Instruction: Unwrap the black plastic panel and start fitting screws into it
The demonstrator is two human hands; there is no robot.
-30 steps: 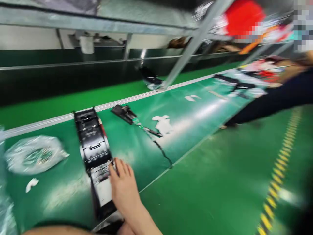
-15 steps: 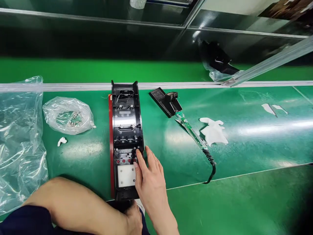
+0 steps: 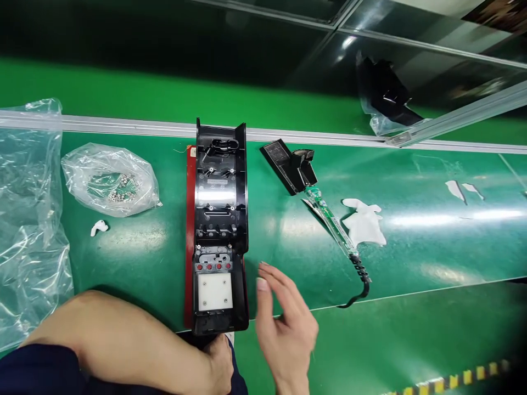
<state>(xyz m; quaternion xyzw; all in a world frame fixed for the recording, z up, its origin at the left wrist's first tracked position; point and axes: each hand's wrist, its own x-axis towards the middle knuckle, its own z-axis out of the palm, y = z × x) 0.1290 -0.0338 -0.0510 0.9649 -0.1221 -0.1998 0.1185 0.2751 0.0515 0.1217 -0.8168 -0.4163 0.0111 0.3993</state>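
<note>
A long black plastic housing with a red edge lies lengthwise on the green conveyor belt, its open inside facing up, with a white square pad near its close end. My left hand grips the housing's near end at the belt's edge. My right hand hovers just right of the housing with fingers apart, holding nothing. A black part with a narrow circuit board and black cable lies to the right.
A clear bag of small metal parts and a large crumpled clear bag sit at the left. A small white piece and a white glove-like scrap lie on the belt. A metal rail runs along the far side.
The view swung from a blurred sideways look to straight over the housing. My right hand lifted off the housing's near section and moved right, fingers spreading.
</note>
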